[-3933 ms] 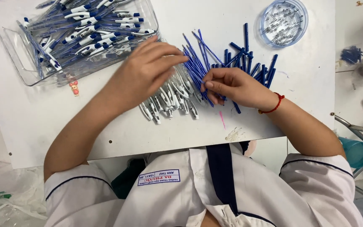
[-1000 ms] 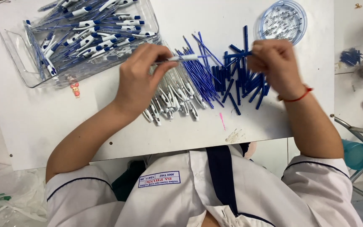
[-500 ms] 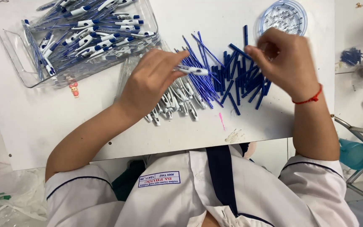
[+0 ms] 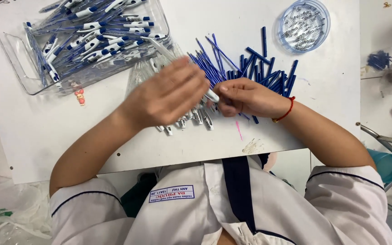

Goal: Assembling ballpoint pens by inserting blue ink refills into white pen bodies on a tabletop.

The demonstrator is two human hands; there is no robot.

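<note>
From the head camera, looking down at the white table [image 4: 268, 136], I judge that I'm in the middle of putting one pen together: both my hands meet at the centre of the table over a single clear pen barrel [image 4: 212, 96], whose white tip shows between them. My left hand [image 4: 169, 97] is curled loosely, fingers bent and thumb side toward the barrel, and it seems to hold the barrel's near end, though the hand's back hides the grip itself, so I cannot tell how tightly. My right hand [image 4: 246, 97] is pinched closed, thumb and forefinger pressed together right at the barrel's tip; whether a blue refill is between them I cannot tell. The barrel lies across the gap, touching the fingertips of both hands. Under my left hand lies the heap of clear barrels [image 4: 191, 119], their clips poking out below my knuckles; just behind my right hand lies the pile of blue refills [image 4: 250, 66]. Farther off, the clear tray of finished pens [image 4: 82, 41] sits at the upper left and the round dish of small springs [image 4: 304, 25] at the upper right. The next move, as I judge it, calls for keeping the barrel steady and lined up with whatever goes into its tip
</note>
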